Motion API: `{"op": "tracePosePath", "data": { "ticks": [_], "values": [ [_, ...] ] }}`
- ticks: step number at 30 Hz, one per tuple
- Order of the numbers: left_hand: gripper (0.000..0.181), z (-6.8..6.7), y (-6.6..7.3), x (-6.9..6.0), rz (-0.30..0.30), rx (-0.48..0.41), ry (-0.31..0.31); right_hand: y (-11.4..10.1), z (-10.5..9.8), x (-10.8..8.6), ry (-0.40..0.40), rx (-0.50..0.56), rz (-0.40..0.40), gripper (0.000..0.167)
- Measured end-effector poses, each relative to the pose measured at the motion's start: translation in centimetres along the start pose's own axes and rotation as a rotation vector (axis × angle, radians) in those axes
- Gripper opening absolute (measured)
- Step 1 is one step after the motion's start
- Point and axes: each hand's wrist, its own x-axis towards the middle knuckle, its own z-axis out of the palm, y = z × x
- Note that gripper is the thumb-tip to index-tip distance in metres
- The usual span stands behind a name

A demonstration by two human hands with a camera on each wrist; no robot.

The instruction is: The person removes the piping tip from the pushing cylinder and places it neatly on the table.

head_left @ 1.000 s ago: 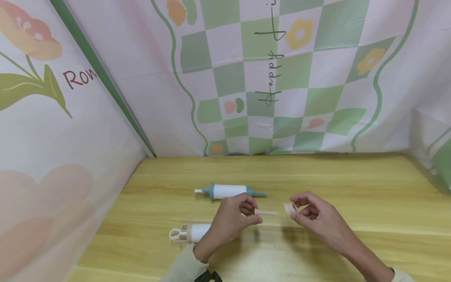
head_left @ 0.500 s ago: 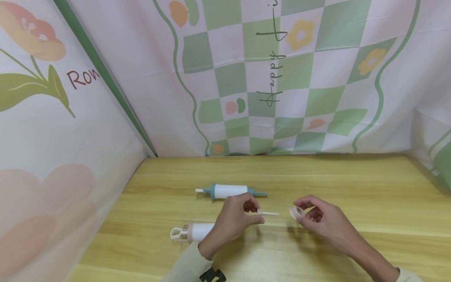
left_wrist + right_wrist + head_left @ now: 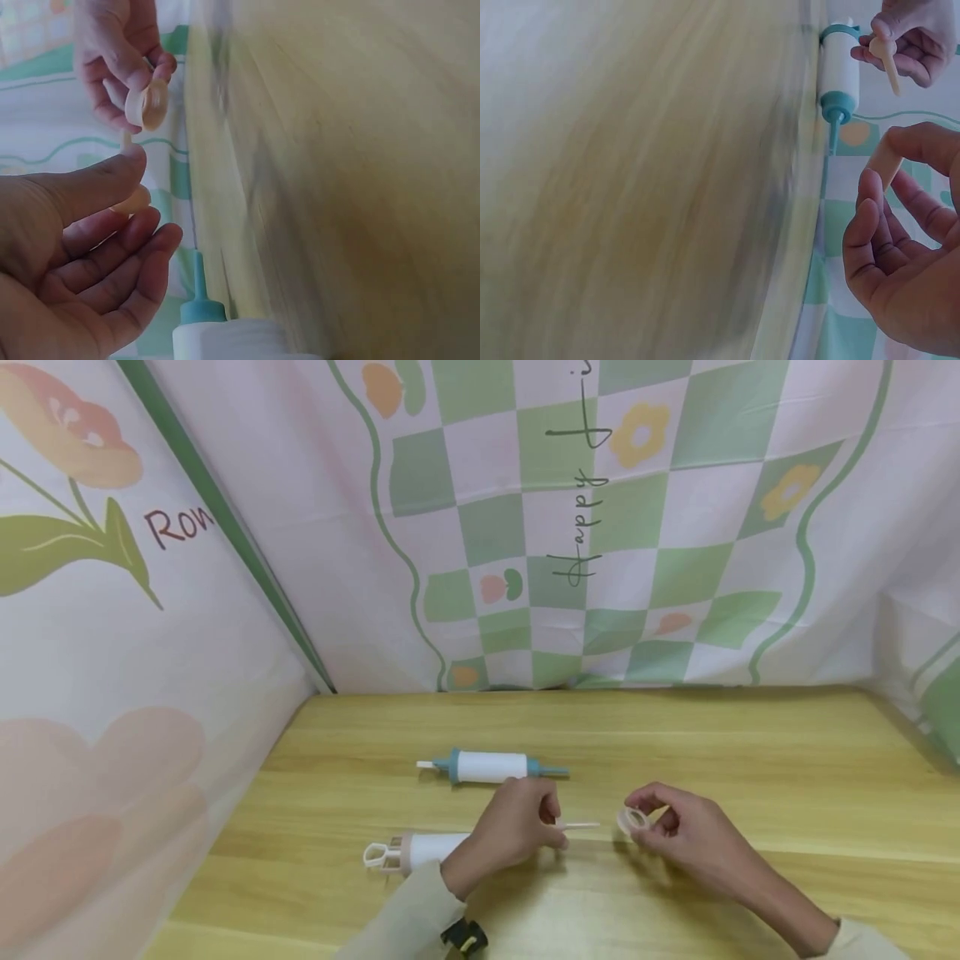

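Here's the left hand (image 3: 513, 827), thumb and fingers closed in a pinch on the wide end of a slim pale nozzle (image 3: 583, 825), its narrow tip aimed at the other hand. Across from it, the right hand (image 3: 686, 835) has thumb and forefinger nipped on the edge of a pale ring (image 3: 623, 823), remaining fingers loosely bent, the ring tilted so its opening shows. Nozzle and ring sit near each other, a gap between them, both above the wooden table (image 3: 750, 743). Just beyond the left hand lies a blue-and-white tube (image 3: 491, 767), its spout pointing right. Closer in, a white tube with a beige collar (image 3: 431, 852) lies partly hidden by the left arm. At the back hangs a green-checked curtain (image 3: 555, 518).
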Motion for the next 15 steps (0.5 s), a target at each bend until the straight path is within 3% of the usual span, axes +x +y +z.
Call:
{"op": "tracePosePath", "data": {
  "ticks": [7, 15],
  "values": [
    [0.038, 0.6, 0.8, 1.1, -0.001, 0.104, -0.045, 0.3, 0.2, 0.2, -0.021, -0.011, 0.002, 0.032],
    [0.040, 1.1, 1.2, 1.3, -0.040, 0.214, -0.099, 0.2, 0.2, 0.4, -0.085, -0.052, 0.039, 0.030]
  ]
}}
